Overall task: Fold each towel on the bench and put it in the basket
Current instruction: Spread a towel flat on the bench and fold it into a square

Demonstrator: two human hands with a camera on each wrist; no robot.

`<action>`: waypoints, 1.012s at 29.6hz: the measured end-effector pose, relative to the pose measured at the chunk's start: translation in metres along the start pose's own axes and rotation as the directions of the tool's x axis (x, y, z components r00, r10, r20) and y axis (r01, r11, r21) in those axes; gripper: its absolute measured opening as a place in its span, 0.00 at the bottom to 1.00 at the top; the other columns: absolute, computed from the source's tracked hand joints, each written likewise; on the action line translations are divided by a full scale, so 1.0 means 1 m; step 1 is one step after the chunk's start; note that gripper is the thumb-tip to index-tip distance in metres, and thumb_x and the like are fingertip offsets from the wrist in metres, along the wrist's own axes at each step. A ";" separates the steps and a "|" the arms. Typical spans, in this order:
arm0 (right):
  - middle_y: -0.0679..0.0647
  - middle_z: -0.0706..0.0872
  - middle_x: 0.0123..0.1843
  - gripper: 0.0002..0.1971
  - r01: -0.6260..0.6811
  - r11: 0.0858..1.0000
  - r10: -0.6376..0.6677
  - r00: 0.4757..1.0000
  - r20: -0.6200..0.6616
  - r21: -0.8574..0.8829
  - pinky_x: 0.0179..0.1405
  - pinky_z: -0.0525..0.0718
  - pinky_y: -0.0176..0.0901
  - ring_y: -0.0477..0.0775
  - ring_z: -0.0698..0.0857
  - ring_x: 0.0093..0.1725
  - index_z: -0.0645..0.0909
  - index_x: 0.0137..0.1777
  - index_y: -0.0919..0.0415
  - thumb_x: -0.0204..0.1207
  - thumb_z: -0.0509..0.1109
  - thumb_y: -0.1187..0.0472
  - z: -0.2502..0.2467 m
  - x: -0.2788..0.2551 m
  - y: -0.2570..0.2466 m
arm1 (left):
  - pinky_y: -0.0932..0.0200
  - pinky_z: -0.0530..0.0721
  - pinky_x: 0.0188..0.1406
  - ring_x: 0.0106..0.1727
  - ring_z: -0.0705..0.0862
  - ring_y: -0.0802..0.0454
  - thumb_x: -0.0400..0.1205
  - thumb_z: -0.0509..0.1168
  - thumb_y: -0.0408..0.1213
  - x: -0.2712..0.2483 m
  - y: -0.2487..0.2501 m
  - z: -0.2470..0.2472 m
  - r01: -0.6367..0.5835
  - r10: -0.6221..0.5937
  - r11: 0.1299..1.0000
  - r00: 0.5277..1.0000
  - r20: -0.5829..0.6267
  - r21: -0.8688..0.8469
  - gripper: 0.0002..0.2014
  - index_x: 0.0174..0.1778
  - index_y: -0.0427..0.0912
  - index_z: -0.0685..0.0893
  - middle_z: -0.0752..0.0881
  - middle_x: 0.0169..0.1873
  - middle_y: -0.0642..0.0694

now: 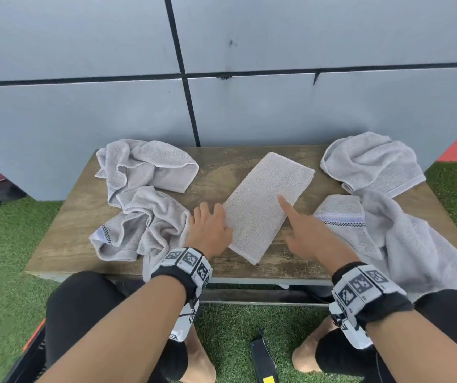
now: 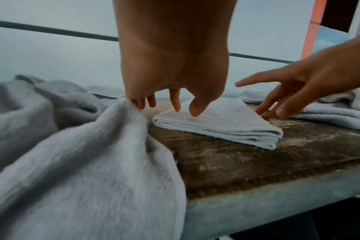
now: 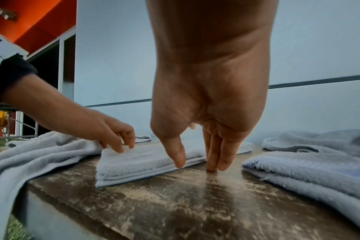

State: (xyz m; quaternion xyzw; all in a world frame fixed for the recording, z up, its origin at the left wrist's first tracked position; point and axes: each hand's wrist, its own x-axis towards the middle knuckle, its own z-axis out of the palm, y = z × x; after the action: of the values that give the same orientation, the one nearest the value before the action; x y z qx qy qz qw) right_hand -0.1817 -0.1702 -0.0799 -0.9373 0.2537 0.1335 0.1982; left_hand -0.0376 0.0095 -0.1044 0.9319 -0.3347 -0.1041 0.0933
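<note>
A folded grey towel (image 1: 266,205) lies slanted in the middle of the wooden bench (image 1: 222,167). My left hand (image 1: 210,225) is at its left edge, its loosely bent fingertips (image 2: 176,105) touching the top layer, and it grips nothing. My right hand (image 1: 302,228) is at the towel's right edge. Its index finger points out over the towel while the other straight fingers (image 3: 212,159) touch the bench beside the folded edge (image 3: 146,162). No basket can be made out with certainty.
Several crumpled grey towels lie around: two at the left (image 1: 147,167) (image 1: 144,222), one at the back right (image 1: 371,164), one spilling over the front right edge (image 1: 404,244). A grey panelled wall stands behind. Artificial grass (image 1: 6,244) surrounds the bench, and a black device (image 1: 263,363) lies between my knees.
</note>
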 end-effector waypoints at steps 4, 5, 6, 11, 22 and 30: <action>0.56 0.74 0.78 0.47 0.030 0.999 -0.029 0.997 0.067 -0.018 0.49 0.82 0.45 0.56 0.83 0.57 0.38 0.88 0.39 0.81 0.63 0.69 0.006 -0.012 0.006 | 0.44 0.69 0.67 0.59 0.76 0.42 0.83 0.56 0.41 -0.014 0.002 0.000 -0.067 0.068 0.998 0.996 0.051 -0.017 0.09 0.57 0.46 0.73 0.76 0.56 0.44; 0.56 0.67 0.84 0.47 0.046 0.999 -0.045 0.996 0.077 -0.016 0.60 0.82 0.49 0.59 0.80 0.67 0.39 0.88 0.38 0.80 0.63 0.69 0.009 -0.015 0.007 | 0.43 0.73 0.65 0.58 0.78 0.41 0.84 0.56 0.42 -0.017 0.005 -0.001 -0.065 0.071 0.995 0.995 0.072 -0.081 0.09 0.59 0.46 0.73 0.78 0.55 0.44; 0.55 0.61 0.87 0.47 0.060 0.998 -0.058 0.995 0.086 -0.014 0.68 0.80 0.53 0.61 0.77 0.73 0.39 0.88 0.36 0.80 0.63 0.68 0.013 -0.016 0.008 | 0.43 0.77 0.61 0.56 0.80 0.42 0.85 0.56 0.42 -0.021 0.008 -0.003 -0.052 0.073 0.982 0.991 0.109 -0.180 0.12 0.63 0.47 0.73 0.79 0.55 0.44; 0.55 0.48 0.89 0.44 0.088 0.996 -0.089 0.991 0.098 0.017 0.72 0.78 0.55 0.63 0.77 0.74 0.43 0.88 0.41 0.81 0.63 0.65 0.029 -0.028 0.012 | 0.58 0.78 0.31 0.30 0.78 0.53 0.86 0.56 0.40 -0.035 0.012 -0.013 0.065 0.102 0.890 0.936 0.337 -0.451 0.16 0.71 0.54 0.74 0.83 0.43 0.48; 0.55 0.46 0.86 0.47 0.083 0.997 -0.083 0.994 0.072 0.003 0.76 0.75 0.63 0.67 0.64 0.81 0.52 0.87 0.47 0.75 0.78 0.56 0.045 -0.054 0.006 | 0.44 0.87 0.52 0.43 0.90 0.40 0.75 0.71 0.17 -0.062 0.014 -0.036 0.070 0.227 0.671 0.928 0.294 -0.738 0.20 0.61 0.36 0.87 0.92 0.43 0.33; 0.54 0.83 0.43 0.05 0.180 0.966 -0.133 0.961 -0.243 0.186 0.38 0.77 0.43 0.58 0.83 0.45 0.80 0.47 0.61 0.79 0.63 0.66 0.022 -0.091 -0.008 | 0.40 0.88 0.56 0.37 0.92 0.47 0.83 0.62 0.18 -0.088 0.023 -0.045 -0.131 0.248 0.621 0.968 0.036 -0.773 0.15 0.58 0.40 0.85 0.91 0.39 0.42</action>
State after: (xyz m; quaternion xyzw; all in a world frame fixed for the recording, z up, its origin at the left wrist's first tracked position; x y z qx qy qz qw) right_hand -0.2566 -0.1162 -0.0652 -0.9379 0.2121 -0.0182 0.2740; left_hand -0.1063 0.0534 -0.0435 0.7547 -0.3612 -0.2897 0.4648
